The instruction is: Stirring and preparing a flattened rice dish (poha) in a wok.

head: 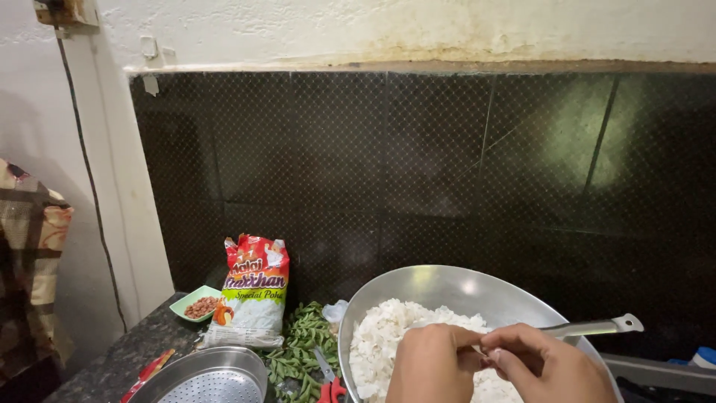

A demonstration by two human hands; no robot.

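Left hand (431,363): fingers curled, over the flattened rice (388,336); whether it grips anything cannot be told.
Right hand (548,366): fingertips pinched against the left hand.
Flattened rice: inside the steel pan (447,287).
Rice packet (253,295): left of the pan, beside curry leaves (302,347).

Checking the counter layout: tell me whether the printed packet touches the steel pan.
Apart. The head view shows the packet left of the steel pan, with green leaves and dark wall between them.

We see only our two hands at the bottom edge of the view, the left hand (432,366) and the right hand (548,369), each cut off near the wrist. Both are bare, with no glove, ring, watch or bangle showing. No sleeve reaches into view.
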